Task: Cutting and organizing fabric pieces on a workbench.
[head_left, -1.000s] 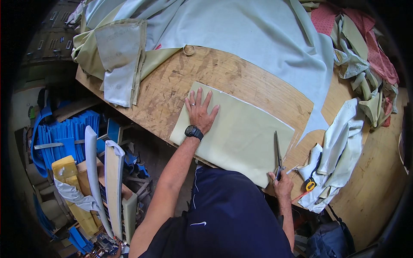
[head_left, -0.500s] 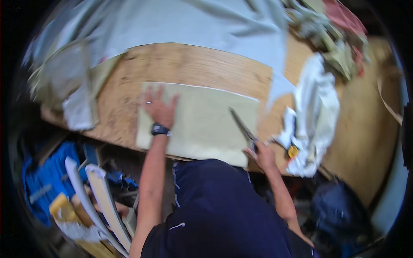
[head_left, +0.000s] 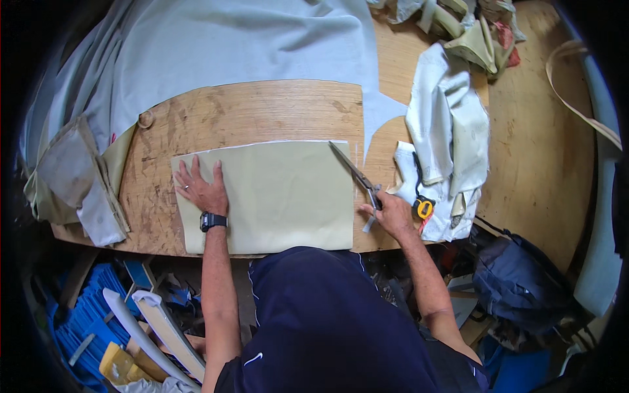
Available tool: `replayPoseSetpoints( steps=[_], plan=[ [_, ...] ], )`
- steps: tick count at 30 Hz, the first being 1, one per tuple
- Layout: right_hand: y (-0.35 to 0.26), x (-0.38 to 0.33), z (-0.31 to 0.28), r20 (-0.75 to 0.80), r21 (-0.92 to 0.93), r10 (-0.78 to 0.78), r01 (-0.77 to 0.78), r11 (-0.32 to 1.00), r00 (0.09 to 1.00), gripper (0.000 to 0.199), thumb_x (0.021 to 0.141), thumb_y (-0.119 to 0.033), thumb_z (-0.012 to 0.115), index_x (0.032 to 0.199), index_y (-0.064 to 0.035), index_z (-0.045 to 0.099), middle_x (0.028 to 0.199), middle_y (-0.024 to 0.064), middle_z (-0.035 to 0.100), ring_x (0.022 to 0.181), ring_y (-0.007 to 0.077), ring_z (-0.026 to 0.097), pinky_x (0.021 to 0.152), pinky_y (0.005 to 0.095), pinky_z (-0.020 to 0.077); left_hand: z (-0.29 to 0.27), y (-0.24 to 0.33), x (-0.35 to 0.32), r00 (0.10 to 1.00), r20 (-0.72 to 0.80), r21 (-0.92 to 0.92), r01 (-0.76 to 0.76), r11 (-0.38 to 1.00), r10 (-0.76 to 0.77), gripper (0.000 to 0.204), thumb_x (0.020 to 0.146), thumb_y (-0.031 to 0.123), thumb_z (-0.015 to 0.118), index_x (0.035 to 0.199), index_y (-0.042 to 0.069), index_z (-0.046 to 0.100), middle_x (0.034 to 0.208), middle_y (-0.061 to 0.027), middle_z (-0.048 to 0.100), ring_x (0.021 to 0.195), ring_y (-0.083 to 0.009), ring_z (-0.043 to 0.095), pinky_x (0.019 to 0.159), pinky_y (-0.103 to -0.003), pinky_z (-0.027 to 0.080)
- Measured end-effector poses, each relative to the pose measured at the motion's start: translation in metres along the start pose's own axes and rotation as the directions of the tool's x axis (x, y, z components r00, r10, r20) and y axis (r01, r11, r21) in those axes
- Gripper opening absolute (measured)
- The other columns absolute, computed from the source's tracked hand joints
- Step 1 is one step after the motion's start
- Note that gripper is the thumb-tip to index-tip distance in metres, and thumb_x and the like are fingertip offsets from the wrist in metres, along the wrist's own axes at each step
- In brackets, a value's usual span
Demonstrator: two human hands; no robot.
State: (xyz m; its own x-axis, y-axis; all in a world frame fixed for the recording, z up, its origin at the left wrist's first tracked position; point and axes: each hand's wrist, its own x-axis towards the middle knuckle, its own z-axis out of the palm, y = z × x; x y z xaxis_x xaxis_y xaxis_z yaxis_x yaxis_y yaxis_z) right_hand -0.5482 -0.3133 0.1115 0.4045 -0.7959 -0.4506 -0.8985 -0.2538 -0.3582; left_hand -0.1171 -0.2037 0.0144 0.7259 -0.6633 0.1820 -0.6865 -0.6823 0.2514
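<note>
A beige sheet of upholstery material (head_left: 282,196) lies flat at the table's front edge, a thin white line showing along its far side. My left hand (head_left: 202,192) rests palm down on its left part, fingers spread, with a ring and a dark wristwatch (head_left: 213,221). Near the sheet's right edge, my right hand (head_left: 392,215) grips a pair of scissors (head_left: 354,167) by the handles. The blades point away and to the left, their tips over the sheet's far right corner. A small pale strip (head_left: 369,224) shows just below the scissor handles.
Light grey fabric (head_left: 242,46) covers the far side of the wooden table (head_left: 262,108). White fabric pieces (head_left: 449,124) and a yellow tape measure (head_left: 424,208) lie right of my right hand. Scraps (head_left: 478,46) pile at far right. A dark bag (head_left: 517,281) sits below the table's right end.
My view has shifted and sharpened, so the table's contents appear displaced. My left hand stays spread on the sheet. The scissors have come closer to the sheet's right edge, still in my right hand.
</note>
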Motion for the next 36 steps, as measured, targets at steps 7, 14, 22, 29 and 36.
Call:
replayPoseSetpoints(
  steps=[7,14,22,29,36],
  plan=[
    [0.002,0.017,-0.024,0.113,0.027,-0.039,0.036,0.999,0.993,0.056,0.077,-0.057,0.077,0.081,-0.0034,0.062,0.065,0.0153,0.061,0.064,0.037,0.063,0.06,0.0453,0.0493,-0.005,-0.003,0.002,0.996,-0.084,-0.005,0.027,1.0,-0.027,0.06,0.086,0.052,0.069,0.135,0.019,0.06,0.153,-0.0123,0.04,0.146,-0.0397,0.026,0.118,-0.062,0.012],
    [-0.049,0.094,-0.093,0.151,-0.112,-0.456,0.473,0.874,0.877,0.058,0.072,-0.057,0.081,0.073,-0.0034,0.059,0.06,0.0126,0.056,0.056,0.0331,0.057,0.054,0.0415,0.0463,-0.028,-0.023,0.039,0.993,-0.008,-0.174,-0.116,0.978,0.116,0.039,0.086,0.025,0.072,0.124,0.016,0.066,0.131,-0.0107,0.058,0.129,-0.0326,0.046,0.108,-0.048,0.032],
    [-0.198,0.2,-0.127,0.357,-0.395,-0.731,0.803,0.446,0.582,0.047,0.072,-0.044,0.081,0.091,-0.0065,0.061,0.074,0.011,0.063,0.072,0.0322,0.065,0.061,0.044,0.0485,-0.05,-0.036,0.106,0.829,0.278,-0.318,-0.396,0.861,0.485,0.023,0.081,0.016,0.073,0.102,0.01,0.066,0.103,-0.0087,0.061,0.105,-0.0294,0.057,0.091,-0.043,0.043],
    [-0.275,0.234,-0.129,0.557,-0.487,-0.665,0.844,0.223,0.497,0.043,0.074,-0.04,0.081,0.087,-0.0049,0.059,0.076,0.0101,0.065,0.079,0.0311,0.066,0.066,0.0446,0.0504,-0.037,-0.039,0.105,0.79,0.311,-0.455,-0.364,0.812,0.529,0.009,0.084,0.01,0.063,0.093,0.009,0.063,0.095,-0.0094,0.061,0.094,-0.0301,0.058,0.087,-0.044,0.044],
    [-0.317,0.237,-0.128,0.608,-0.525,-0.622,0.837,0.151,0.494,0.042,0.073,-0.036,0.083,0.087,-0.0047,0.059,0.076,0.0102,0.065,0.078,0.031,0.065,0.066,0.0444,0.0506,-0.031,-0.048,0.098,0.796,0.284,-0.53,-0.335,0.779,0.535,0.011,0.087,0.018,0.065,0.095,0.01,0.067,0.093,-0.0069,0.061,0.094,-0.0273,0.058,0.086,-0.042,0.042]
  ],
)
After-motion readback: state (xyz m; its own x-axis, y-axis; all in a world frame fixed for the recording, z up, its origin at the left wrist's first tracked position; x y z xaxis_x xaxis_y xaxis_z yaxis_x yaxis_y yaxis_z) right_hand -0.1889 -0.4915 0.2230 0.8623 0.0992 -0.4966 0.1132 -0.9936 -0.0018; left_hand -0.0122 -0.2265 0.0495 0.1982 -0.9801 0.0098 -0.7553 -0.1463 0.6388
